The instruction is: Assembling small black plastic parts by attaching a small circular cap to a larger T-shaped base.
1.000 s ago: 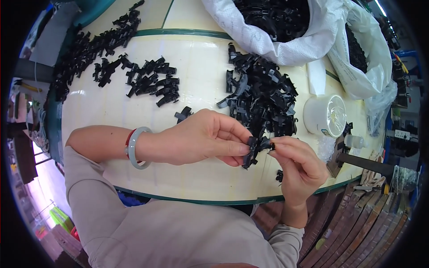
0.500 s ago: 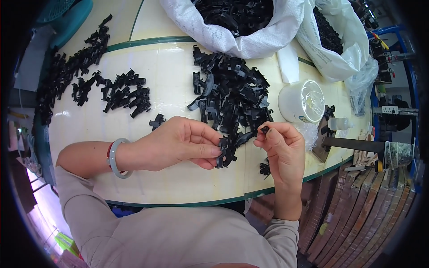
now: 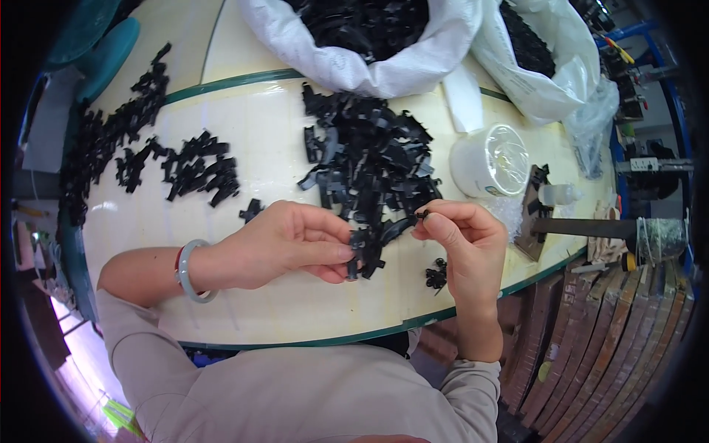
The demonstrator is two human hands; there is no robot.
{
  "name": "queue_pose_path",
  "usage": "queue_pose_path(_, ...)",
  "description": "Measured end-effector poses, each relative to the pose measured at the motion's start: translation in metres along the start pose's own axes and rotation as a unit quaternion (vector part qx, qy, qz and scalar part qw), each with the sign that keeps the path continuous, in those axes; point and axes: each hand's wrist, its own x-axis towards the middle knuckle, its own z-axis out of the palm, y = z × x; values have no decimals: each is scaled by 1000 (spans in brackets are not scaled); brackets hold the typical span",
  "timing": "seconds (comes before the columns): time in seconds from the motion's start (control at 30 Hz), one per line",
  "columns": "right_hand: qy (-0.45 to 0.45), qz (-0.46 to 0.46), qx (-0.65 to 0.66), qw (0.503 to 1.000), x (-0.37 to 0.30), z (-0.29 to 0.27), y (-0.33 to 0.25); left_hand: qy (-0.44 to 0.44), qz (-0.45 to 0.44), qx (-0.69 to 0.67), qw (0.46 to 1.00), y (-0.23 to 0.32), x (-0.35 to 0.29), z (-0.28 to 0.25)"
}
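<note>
My left hand (image 3: pixel 295 245) pinches a black plastic clip-like part (image 3: pixel 355 249) between thumb and fingers, at the near end of the main heap. My right hand (image 3: pixel 467 240) is closed, with a small black piece (image 3: pixel 422 215) between thumb and forefinger; its exact kind is too small to tell. Beyond both hands spreads a heap of loose black plastic parts (image 3: pixel 369 151). One single black part (image 3: pixel 252 210) lies by my left hand's knuckles. Beside my right wrist sits a little cluster of small black pieces (image 3: pixel 436 275).
A white sack (image 3: pixel 310 55) of black parts stands at the back, a second white bag (image 3: pixel 569 88) to its right. A wrapped white roll (image 3: pixel 476 166) and a dark metal bar (image 3: pixel 580 227) are on the right. More black parts (image 3: pixel 199 166) lie left.
The whole view has shifted slightly. Both hands keep their pinch, and the right hand's small piece has turned a little between the fingertips.
</note>
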Motion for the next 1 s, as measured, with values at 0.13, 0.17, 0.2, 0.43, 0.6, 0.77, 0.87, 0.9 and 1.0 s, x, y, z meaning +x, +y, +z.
queue_pose_path(0.13,161,-370,-364,839,16,-31,-22,23,-2,-27,999,-4,-5,-1)
queue_pose_path(0.17,147,-397,-435,795,24,-42,-33,31,2,-16,999,-3,-5,-1)
queue_pose_path(0.2,133,-420,-501,745,31,-52,-41,41,6,-3,999,-2,-6,1)
queue_pose_path(0.43,77,-359,-541,756,59,-75,-31,34,7,-13,999,-3,-2,-2)
queue_pose_path(0.6,66,-352,-545,758,62,-75,-29,24,11,-19,999,-4,-1,-3)
queue_pose_path(0.77,55,-316,-556,767,59,-72,-34,25,6,-18,1000,-2,-2,-5)
queue_pose_path(0.87,46,-308,-463,829,51,-68,-35,30,7,-23,999,-2,-3,-5)
queue_pose_path(0.9,38,-309,-459,832,47,-63,-34,23,16,-16,999,-2,-4,-5)
queue_pose_path(1.0,-6,-281,-338,898,30,-46,-31,32,29,-16,999,-4,-3,-5)
